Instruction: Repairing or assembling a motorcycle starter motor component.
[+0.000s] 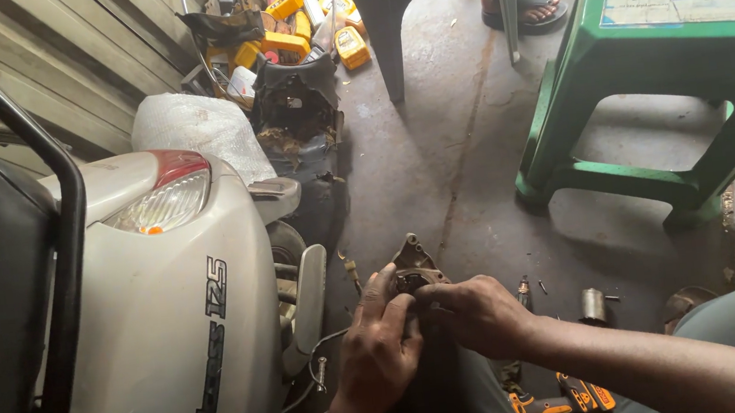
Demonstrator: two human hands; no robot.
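Both hands (426, 328) around metal part (412, 270)

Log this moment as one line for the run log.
left hand: grips metal part | right hand: fingers on same part | beside: white scooter | floor: orange tool
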